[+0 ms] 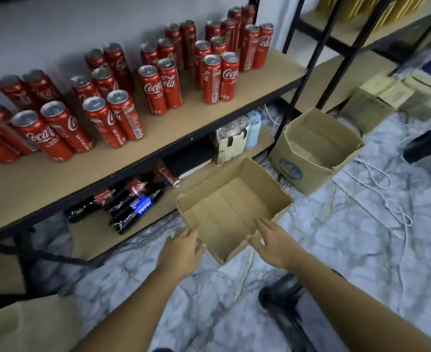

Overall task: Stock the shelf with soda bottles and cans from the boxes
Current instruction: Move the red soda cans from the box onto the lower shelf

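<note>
Marbled floor [336, 237], shelf [196, 115] of cans [149, 91]; my left hand [184, 250] and right hand [273, 242], fingers straight, holding nothing, flank the box [260, 184].

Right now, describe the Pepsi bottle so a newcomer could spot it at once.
Below the shelf board crowded with red cans, the lower board holds dark soda bottles left of the nearer open cardboard box. The Pepsi bottle is the only one with a blue label; its neighbours wear red.

A paper bag [231, 146] stands just beside a pale blue bottle [254, 130].
</note>
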Action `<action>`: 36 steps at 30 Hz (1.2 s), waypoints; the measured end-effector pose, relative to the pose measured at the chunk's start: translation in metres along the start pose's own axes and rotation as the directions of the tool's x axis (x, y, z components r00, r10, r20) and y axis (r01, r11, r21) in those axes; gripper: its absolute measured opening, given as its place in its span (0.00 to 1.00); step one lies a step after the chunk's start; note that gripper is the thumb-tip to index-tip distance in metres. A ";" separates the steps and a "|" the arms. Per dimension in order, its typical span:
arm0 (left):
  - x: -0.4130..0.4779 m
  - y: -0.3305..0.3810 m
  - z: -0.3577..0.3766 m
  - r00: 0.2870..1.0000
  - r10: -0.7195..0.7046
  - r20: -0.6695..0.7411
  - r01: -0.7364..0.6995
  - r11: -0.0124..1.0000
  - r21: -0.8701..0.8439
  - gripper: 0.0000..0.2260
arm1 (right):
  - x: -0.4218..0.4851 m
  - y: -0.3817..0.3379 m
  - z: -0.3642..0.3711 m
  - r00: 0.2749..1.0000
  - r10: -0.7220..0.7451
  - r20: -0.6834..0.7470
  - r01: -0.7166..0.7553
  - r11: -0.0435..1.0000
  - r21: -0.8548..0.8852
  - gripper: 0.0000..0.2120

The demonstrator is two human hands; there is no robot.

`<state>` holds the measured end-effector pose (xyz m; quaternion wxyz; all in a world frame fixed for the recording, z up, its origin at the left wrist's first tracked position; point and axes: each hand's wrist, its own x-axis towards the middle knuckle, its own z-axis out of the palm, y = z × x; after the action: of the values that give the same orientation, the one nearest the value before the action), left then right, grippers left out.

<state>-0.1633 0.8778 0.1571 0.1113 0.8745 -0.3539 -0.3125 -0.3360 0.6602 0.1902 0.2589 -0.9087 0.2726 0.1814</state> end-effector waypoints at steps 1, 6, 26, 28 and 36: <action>-0.006 0.006 -0.009 1.000 -0.002 0.010 0.002 1.000 -0.007 0.30 | -0.006 -0.004 -0.012 1.000 0.001 0.002 -0.001 1.000 0.001 0.47; -0.004 0.021 -0.048 0.998 -0.007 0.056 0.009 0.999 -0.049 0.28 | -0.013 -0.005 -0.041 0.998 0.053 0.023 -0.053 0.998 0.019 0.49; 0.074 0.043 -0.075 0.968 -0.116 0.222 0.156 0.973 -0.169 0.28 | 0.060 0.022 -0.106 0.958 0.277 0.069 -0.279 0.960 0.019 0.32; 0.082 0.041 -0.072 0.962 -0.150 0.229 0.195 0.962 -0.189 0.28 | 0.076 0.034 -0.109 0.954 0.288 0.088 -0.290 0.957 0.009 0.32; 0.133 0.044 -0.028 0.909 -0.320 0.267 0.365 0.921 -0.137 0.28 | 0.177 0.114 -0.108 0.921 0.275 0.274 -0.288 0.958 0.007 0.27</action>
<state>-0.0969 0.7534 0.1348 0.0910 0.8648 -0.1749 -0.4618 -0.2438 0.4455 0.1503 0.2862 -0.8204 0.3666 0.3327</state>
